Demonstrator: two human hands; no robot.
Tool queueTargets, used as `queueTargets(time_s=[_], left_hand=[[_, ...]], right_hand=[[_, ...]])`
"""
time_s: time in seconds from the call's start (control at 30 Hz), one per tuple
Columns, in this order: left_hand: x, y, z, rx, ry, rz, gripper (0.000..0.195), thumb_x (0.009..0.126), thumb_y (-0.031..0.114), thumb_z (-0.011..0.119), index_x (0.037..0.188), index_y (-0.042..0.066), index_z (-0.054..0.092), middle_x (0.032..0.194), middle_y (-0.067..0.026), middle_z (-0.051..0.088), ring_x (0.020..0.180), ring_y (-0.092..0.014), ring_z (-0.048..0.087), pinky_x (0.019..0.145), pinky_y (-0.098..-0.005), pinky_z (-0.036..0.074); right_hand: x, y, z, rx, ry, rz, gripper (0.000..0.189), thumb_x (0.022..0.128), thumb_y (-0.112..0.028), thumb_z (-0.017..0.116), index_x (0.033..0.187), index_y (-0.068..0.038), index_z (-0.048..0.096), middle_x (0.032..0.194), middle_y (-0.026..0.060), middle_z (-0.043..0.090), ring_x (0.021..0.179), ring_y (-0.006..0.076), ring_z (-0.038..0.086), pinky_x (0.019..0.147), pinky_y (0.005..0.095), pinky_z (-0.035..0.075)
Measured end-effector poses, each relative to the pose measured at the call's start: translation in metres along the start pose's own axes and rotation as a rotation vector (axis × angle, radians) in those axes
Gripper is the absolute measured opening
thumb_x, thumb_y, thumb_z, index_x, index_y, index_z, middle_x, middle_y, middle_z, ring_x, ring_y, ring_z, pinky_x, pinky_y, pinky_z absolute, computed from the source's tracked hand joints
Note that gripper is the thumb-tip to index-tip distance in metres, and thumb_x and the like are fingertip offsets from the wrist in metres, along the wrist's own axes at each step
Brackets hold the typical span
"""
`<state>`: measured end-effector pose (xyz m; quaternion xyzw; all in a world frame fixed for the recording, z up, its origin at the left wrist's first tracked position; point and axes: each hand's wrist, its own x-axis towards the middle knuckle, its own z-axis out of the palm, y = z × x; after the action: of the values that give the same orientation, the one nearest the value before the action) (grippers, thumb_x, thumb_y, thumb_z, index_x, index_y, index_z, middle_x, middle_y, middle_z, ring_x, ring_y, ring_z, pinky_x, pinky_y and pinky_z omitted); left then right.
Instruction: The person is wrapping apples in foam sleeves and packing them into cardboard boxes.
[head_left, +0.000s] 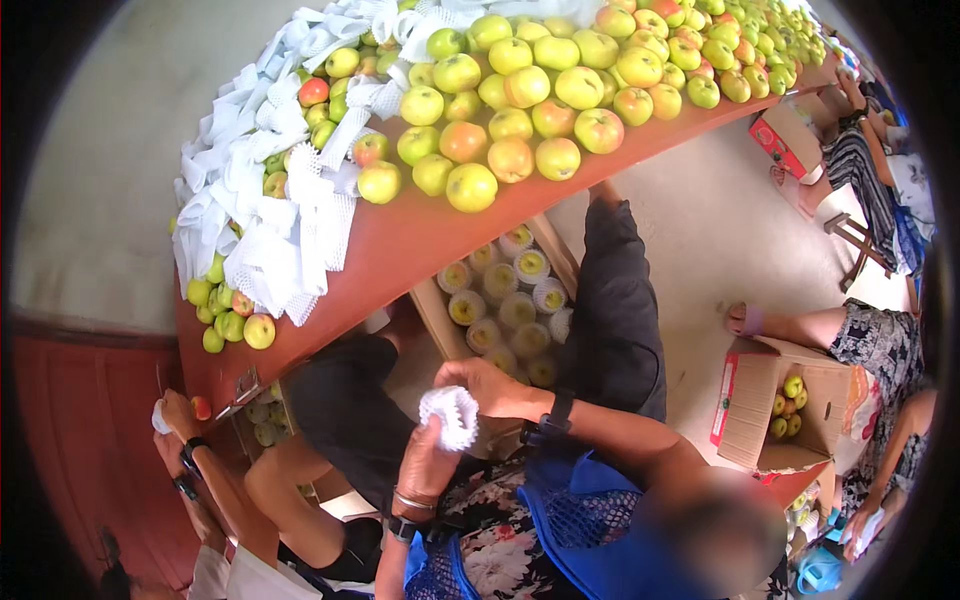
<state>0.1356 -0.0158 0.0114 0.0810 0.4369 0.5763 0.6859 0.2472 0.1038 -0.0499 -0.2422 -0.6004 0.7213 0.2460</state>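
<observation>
My left hand (426, 466) grips a bunched white foam net sleeve (450, 420), its scalloped open end facing right. Whether an apple sits inside the sleeve cannot be made out. Just beyond it is my right hand (487, 388), fingers curled close to the sleeve; their tips are partly hidden, so a grip cannot be confirmed. Below, between my knees, stands an open carton (435, 319) with rows of apples in foam nets (517, 309). Before me, yellow-green and reddish apples (526, 86) lie heaped on a red-brown table (390, 259), beside a pile of foam net sleeves (259, 180).
At left, a co-worker's hands (176, 420) hold something white near a red apple (200, 407) at the table's edge. An open carton with apples (787, 405) stands at right beside a seated person. Another carton (787, 142) and a wooden stool (859, 244) stand farther off.
</observation>
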Motion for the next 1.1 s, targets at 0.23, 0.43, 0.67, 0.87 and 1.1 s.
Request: queueTargets(time_s=[0.23,0.43,0.67,0.87,1.1], left_hand=[[0.032,0.020,-0.019,-0.151,0.010,0.237,0.053,0.087,0.029,0.065,0.131,0.006,0.046,0.131,-0.0092,0.050,0.122,-0.027,0.047,0.104,-0.0477,0.036],[0.070,0.041,-0.052,0.086,0.207,0.281,0.037,0.087,0.009,0.063,0.123,0.004,0.052,0.118,-0.0062,0.059,0.107,-0.019,0.057,0.097,-0.0376,0.043],[0.085,0.030,-0.064,-0.027,0.187,0.064,0.037,0.082,-0.005,0.061,0.119,0.002,0.057,0.113,-0.0080,0.063,0.102,-0.019,0.060,0.092,-0.0356,0.048],[0.096,0.031,-0.067,0.051,0.228,-0.049,0.044,0.082,0.001,0.065,0.124,-0.002,0.051,0.115,-0.0118,0.062,0.105,-0.024,0.060,0.095,-0.0400,0.047],[0.096,0.033,-0.054,0.135,0.133,-0.080,0.034,0.084,0.004,0.062,0.118,-0.001,0.059,0.115,-0.0079,0.063,0.105,-0.019,0.059,0.089,-0.0316,0.048]], right_hand=[[0.027,0.027,-0.035,0.278,-0.187,0.295,0.035,0.089,-0.037,0.057,0.110,-0.009,0.061,0.091,0.0006,0.063,0.077,0.0134,0.059,0.068,0.0299,0.049],[0.111,0.132,-0.170,-1.142,0.379,0.241,0.029,0.086,-0.030,0.055,0.092,-0.002,0.061,0.090,0.0223,0.060,0.085,0.0362,0.058,0.077,0.0411,0.047],[0.176,0.206,-0.247,-1.408,0.289,0.468,0.029,0.086,-0.030,0.056,0.098,-0.003,0.059,0.096,0.0203,0.059,0.089,0.0345,0.057,0.079,0.0414,0.047],[0.163,0.201,-0.240,-1.455,0.253,0.490,0.030,0.086,-0.030,0.057,0.102,-0.004,0.058,0.101,0.0185,0.058,0.093,0.0331,0.057,0.080,0.0418,0.047],[0.148,0.192,-0.237,-1.468,0.248,0.458,0.033,0.086,-0.030,0.058,0.108,-0.006,0.056,0.106,0.0165,0.057,0.097,0.0314,0.056,0.082,0.0422,0.047]])
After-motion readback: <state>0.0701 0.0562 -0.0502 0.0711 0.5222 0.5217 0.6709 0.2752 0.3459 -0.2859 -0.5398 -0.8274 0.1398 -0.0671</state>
